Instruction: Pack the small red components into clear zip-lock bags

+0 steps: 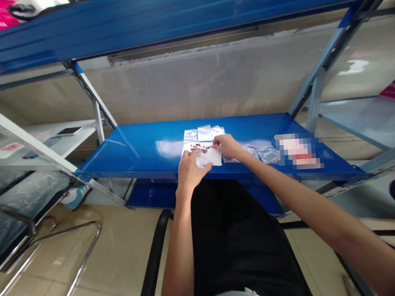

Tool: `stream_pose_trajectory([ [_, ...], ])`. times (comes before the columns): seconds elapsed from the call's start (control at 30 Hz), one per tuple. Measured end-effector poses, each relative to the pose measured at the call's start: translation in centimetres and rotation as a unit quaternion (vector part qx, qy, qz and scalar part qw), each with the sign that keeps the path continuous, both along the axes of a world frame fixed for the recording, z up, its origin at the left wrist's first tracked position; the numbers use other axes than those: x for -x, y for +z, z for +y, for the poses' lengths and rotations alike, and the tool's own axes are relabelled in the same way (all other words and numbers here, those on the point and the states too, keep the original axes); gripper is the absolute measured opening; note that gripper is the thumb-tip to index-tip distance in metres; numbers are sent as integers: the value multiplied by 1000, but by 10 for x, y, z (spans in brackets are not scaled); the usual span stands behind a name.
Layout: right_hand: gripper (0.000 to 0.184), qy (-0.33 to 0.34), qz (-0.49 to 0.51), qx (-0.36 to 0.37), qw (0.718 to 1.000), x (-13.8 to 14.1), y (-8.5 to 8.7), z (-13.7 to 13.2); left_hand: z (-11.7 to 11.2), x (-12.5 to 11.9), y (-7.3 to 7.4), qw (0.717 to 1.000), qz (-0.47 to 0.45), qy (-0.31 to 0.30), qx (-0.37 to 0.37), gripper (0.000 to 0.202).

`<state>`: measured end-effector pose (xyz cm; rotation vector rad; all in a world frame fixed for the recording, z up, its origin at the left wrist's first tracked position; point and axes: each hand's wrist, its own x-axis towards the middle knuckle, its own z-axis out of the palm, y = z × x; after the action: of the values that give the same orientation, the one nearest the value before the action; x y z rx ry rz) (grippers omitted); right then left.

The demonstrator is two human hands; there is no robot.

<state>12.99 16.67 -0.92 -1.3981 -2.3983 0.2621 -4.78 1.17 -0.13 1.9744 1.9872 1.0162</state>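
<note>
A white sheet lies on the blue shelf with small dark and reddish pieces scattered over it. In front of those pieces is a clear plastic bag, lying partly over the sheet. My left hand rests at the near left of the sheet, thumb spread away from the fingers and touching the bag's edge. At the right side of the pieces, my right hand has its thumb and fingertips pinched together; what is between them is too small to make out. Clear zip bags lie just behind the sheet.
More clear bags lie along the blue shelf to the right, beside a pixelated item. An upper blue shelf hangs overhead. Phones lie on a white shelf at left, above a metal-framed chair.
</note>
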Motion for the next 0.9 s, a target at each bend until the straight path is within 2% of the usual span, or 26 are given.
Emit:
stream_pose_trajectory([
  [0.2,16,-14,-43,-19,999,5,-6,1,4,6,17,999,11,-35,5,51],
  [0.37,19,-8,-59,-8,998,9,-3,4,6,17,31,998,10,-52,35,51],
  [0.53,18,2,-59,6,998,10,3,3,13,27,38,994,-28,-71,80,51],
  [0.7,15,6,73,26,997,-1,18,-3,28,30,43,986,-68,-106,107,54],
  [0.8,23,79,171,60,980,-7,33,-16,35,29,42,984,-77,-124,103,53],
  [0.9,34,151,211,101,960,-7,48,-30,37,26,41,979,-101,-148,98,57],
])
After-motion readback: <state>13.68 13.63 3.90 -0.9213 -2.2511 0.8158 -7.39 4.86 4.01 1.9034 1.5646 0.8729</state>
